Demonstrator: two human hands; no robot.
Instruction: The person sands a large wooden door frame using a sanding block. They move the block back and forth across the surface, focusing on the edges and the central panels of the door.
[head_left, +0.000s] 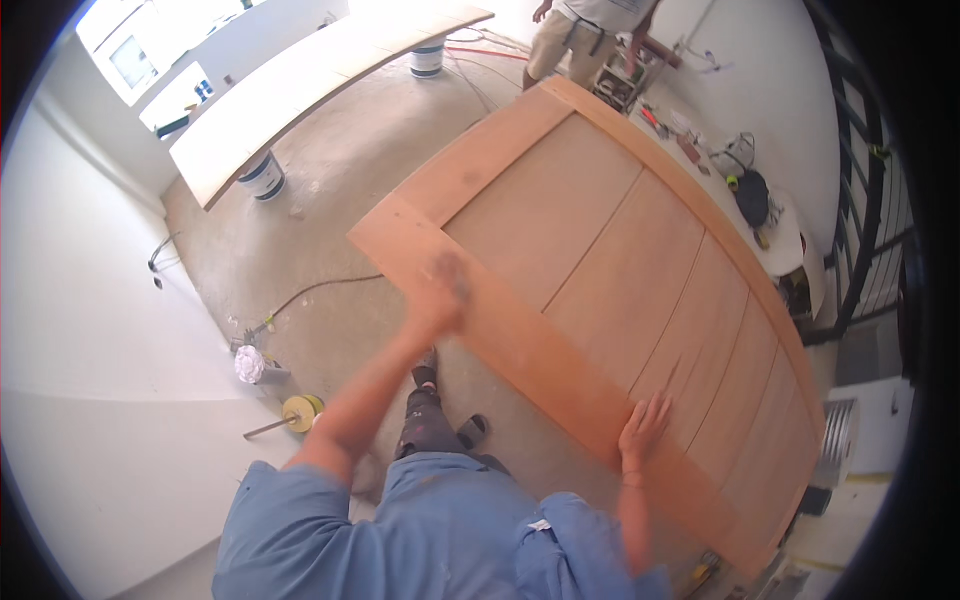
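Observation:
A large wooden panelled door (592, 217) lies flat before me, with an orange-brown frame and paler grooved boards inside it. My left hand (442, 296) is on the near frame rail (540, 352), close to the door's left corner. Motion blurs it, and a greyish patch shows at its fingers; whether it grips something is not clear. Farther right, my right hand (643, 427) rests palm down where the same rail meets the boards. Its fingers are spread, and nothing is in it.
Another long board (300, 97) lies on buckets (262, 177) at the upper left. A person (585, 37) stands beyond the door. Tools crowd a white surface (776, 232) at right. A cord (322, 283) crosses the floor near a yellow lidded can (302, 414).

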